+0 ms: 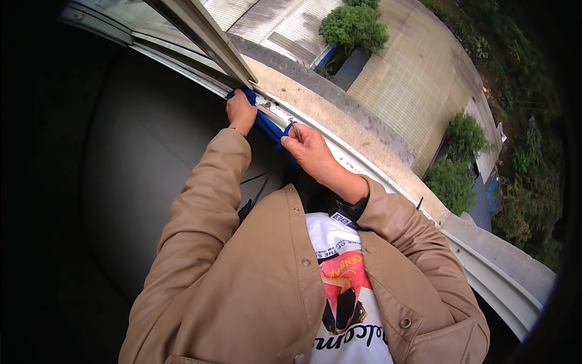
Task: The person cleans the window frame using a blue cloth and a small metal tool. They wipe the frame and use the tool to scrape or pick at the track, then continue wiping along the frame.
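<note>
My left hand (242,109) grips a bunched part of a blue cloth (271,128) on the window track, by the foot of the sliding sash frame (218,43). From there the cloth stretches along the inner edge of the track to my right hand (311,148). Between the thumb and fingers of my right hand is a thin metal screw or nail (294,129), its head pointing up, and the cloth's other end is held there too. Dirt and loose debris lie in the white window track (268,103) between my hands.
Outside the track runs a concrete ledge (327,120), with corrugated roofs (409,77) and trees (354,27) far below. A small dark upright piece (419,203) stands at the track near my right sleeve. A dark cable (260,186) hangs below my hands, against a grey surface (150,150).
</note>
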A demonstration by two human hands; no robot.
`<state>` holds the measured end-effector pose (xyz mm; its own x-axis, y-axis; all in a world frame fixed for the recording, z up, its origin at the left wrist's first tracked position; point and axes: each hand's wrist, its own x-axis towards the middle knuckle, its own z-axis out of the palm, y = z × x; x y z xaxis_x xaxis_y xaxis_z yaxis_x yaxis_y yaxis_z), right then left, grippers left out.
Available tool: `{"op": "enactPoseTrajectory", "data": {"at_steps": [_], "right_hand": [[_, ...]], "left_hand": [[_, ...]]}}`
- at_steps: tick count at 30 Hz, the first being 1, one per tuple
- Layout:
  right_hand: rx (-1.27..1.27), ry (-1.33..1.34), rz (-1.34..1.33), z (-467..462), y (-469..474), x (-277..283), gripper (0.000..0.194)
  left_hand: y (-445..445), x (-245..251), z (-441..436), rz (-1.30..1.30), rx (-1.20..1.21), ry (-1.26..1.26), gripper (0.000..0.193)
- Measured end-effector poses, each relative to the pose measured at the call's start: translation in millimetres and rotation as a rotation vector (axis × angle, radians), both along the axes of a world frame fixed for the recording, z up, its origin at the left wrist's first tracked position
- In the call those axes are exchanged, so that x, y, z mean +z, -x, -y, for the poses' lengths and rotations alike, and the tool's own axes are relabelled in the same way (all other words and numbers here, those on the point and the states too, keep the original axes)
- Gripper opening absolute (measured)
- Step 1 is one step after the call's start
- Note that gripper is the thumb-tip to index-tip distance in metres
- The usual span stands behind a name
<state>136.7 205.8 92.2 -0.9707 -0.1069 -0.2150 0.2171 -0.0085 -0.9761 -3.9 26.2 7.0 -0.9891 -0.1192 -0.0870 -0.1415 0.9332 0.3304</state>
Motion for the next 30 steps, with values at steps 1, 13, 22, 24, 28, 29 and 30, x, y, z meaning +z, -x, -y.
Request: {"op": "enactPoseTrajectory", "data": {"at_steps": [1,13,22,24,28,29,30], "right_hand": [[0.003,0.008,-0.016,-2,-1,0,0.023],[-0.059,0.115,0.047,-29,-13,17,0.023],[-0.217,0.243,0.116,-64,-23,38,0.021],[-0.235,0.236,0.184,-67,-25,36,0.02],[-0.172,0.163,0.138,-61,-29,30,0.02],[-0.16,0.18,0.133,-59,-30,30,0.02],[-0.147,0.186,0.14,-58,-29,30,0.02]], "left_hand": [[-1,-4,3,-0.018,0.01,-0.047,0.04],[-22,32,-59,-0.407,0.064,-1.052,0.026],[14,7,-166,-0.181,-0.146,-0.718,0.023],[8,-9,-167,-0.404,-0.245,-0.693,0.032],[7,-16,-157,-0.4,-0.243,-0.542,0.034],[14,-13,-150,-0.262,-0.172,-0.582,0.032],[13,-10,-146,-0.147,-0.14,-0.68,0.029]]}}
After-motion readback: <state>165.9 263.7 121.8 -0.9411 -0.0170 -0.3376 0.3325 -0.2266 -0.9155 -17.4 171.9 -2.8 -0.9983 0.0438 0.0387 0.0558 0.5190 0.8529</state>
